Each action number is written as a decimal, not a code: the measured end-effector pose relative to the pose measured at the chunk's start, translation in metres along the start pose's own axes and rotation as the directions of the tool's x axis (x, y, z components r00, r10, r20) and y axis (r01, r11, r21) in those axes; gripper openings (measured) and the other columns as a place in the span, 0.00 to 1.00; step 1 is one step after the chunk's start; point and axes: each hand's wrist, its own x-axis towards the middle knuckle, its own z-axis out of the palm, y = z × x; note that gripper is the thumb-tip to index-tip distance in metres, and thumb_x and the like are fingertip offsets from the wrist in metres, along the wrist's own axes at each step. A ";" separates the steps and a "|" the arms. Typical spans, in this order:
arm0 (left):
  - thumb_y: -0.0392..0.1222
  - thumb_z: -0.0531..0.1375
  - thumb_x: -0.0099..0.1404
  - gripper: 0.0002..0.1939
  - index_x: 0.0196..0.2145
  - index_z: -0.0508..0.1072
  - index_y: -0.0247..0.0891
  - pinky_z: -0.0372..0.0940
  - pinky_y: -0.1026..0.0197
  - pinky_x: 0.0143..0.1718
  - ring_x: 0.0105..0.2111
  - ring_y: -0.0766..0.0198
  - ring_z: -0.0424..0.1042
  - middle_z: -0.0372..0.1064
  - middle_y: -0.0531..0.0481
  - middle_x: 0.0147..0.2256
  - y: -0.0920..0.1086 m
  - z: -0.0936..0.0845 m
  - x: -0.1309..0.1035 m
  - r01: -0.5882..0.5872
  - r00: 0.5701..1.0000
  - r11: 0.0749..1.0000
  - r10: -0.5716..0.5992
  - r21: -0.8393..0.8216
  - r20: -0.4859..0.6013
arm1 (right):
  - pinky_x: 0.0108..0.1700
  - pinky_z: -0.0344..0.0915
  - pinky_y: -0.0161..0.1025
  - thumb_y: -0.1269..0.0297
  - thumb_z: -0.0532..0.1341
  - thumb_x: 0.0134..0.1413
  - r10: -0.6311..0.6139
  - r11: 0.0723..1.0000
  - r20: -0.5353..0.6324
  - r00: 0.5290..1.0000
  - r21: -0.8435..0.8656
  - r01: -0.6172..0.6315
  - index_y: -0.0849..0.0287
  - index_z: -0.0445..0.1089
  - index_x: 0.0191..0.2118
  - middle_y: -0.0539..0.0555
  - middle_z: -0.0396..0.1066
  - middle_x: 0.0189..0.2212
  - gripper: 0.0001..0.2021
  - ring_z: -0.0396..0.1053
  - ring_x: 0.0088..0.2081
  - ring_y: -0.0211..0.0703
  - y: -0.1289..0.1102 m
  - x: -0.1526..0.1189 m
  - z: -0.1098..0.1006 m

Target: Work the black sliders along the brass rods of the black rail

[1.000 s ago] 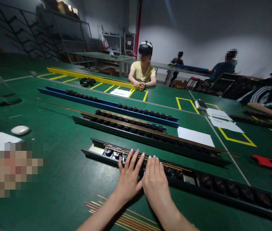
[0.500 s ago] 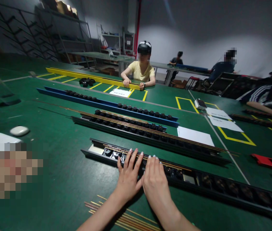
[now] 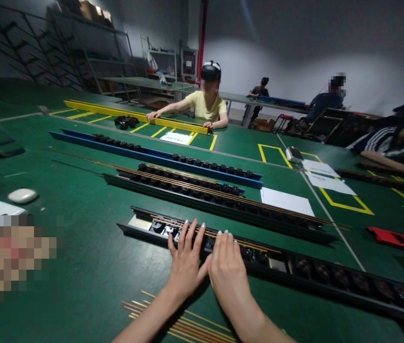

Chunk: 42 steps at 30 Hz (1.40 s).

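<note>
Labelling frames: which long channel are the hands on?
The nearest black channel, under left hand and right hand; the second black channel, blue channel and yellow channel lie beyond.

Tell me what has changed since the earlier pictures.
Across the table, the co-worker in yellow has parted their clasped hands: one hand has moved along the yellow rail toward the picture's left, the other hand rests at its right end. The whole view has shifted slightly. The person's own left hand and right hand stay on the near black rail.
</note>
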 end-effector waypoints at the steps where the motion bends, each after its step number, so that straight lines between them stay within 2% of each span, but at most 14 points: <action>1: 0.44 0.52 0.65 0.35 0.67 0.43 0.42 0.28 0.41 0.63 0.65 0.52 0.46 0.51 0.40 0.64 0.000 0.000 0.000 0.006 1.000 1.000 -0.006 -0.001 -0.003 | 0.54 0.63 0.55 0.77 0.55 0.52 0.001 1.000 0.001 1.000 -0.005 -0.001 0.84 0.66 0.52 0.80 0.66 0.51 0.21 0.67 0.53 0.64 0.000 0.000 0.000; 7: 0.44 0.52 0.66 0.34 0.66 0.45 0.40 0.27 0.43 0.64 0.65 0.54 0.45 0.52 0.41 0.64 -0.002 0.000 0.001 -0.004 1.000 1.000 0.004 0.023 -0.013 | 0.52 0.65 0.54 0.77 0.53 0.54 -0.056 0.997 -0.007 0.998 -0.060 0.055 0.86 0.65 0.52 0.81 0.66 0.50 0.21 0.68 0.52 0.64 0.001 0.001 -0.002; 15: 0.44 0.52 0.66 0.33 0.66 0.47 0.38 0.29 0.41 0.63 0.66 0.53 0.44 0.51 0.38 0.64 -0.002 -0.002 0.002 0.027 0.999 1.000 -0.027 0.009 -0.027 | 0.53 0.64 0.54 0.78 0.54 0.53 -0.039 0.998 0.010 0.999 -0.045 0.039 0.86 0.65 0.52 0.81 0.66 0.50 0.21 0.67 0.52 0.64 0.001 0.001 -0.003; 32: 0.47 0.52 0.66 0.30 0.64 0.52 0.38 0.30 0.41 0.63 0.65 0.52 0.45 0.53 0.40 0.63 -0.008 0.003 0.005 0.056 0.997 0.997 -0.053 0.054 -0.058 | 0.50 0.65 0.54 0.78 0.51 0.53 -0.097 0.993 -0.004 0.995 -0.068 0.096 0.88 0.64 0.52 0.82 0.66 0.49 0.22 0.68 0.50 0.67 0.005 0.000 -0.001; 42: 0.45 0.51 0.67 0.29 0.63 0.54 0.38 0.31 0.41 0.63 0.65 0.52 0.46 0.52 0.38 0.64 -0.009 0.002 0.004 0.078 0.995 0.994 -0.073 0.075 -0.065 | 0.52 0.63 0.55 0.78 0.51 0.53 -0.047 0.998 -0.002 0.999 -0.041 0.047 0.86 0.65 0.52 0.82 0.66 0.50 0.22 0.68 0.51 0.64 0.002 0.000 -0.001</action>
